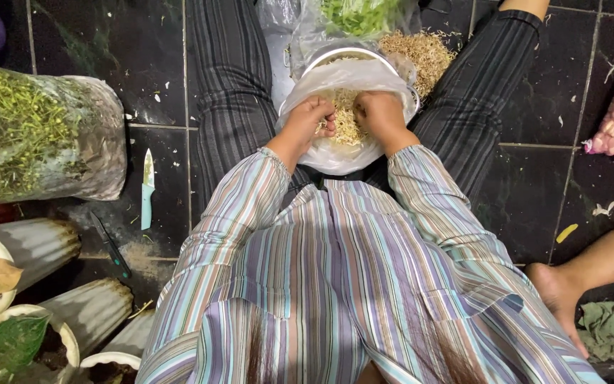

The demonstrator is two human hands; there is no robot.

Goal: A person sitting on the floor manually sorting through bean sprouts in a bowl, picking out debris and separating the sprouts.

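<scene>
- The pale bean sprouts (347, 122) lay heaped in a plastic-lined metal bowl (335, 153) on the floor between my knees, and I judged I was midway through picking them over, with a good mound unsorted.
- My left hand (312, 117) was curled, fingertips pinched on a few strands at the near side of the heap.
- My right hand (380, 114) was curled likewise, fingers buried in the sprouts just beside the left, thumbs nearly meeting.
- Beyond the bowl sat a pile of brownish trimmings (424, 51) and a clear bag of greens (360, 16).
- A small teal knife (147, 188) lay well apart on the dark tiles to my left, near a big bag of green stalks (33, 135).
- The next move, I reckoned, called for a light pinch to nip a tail without crushing the stem.
</scene>
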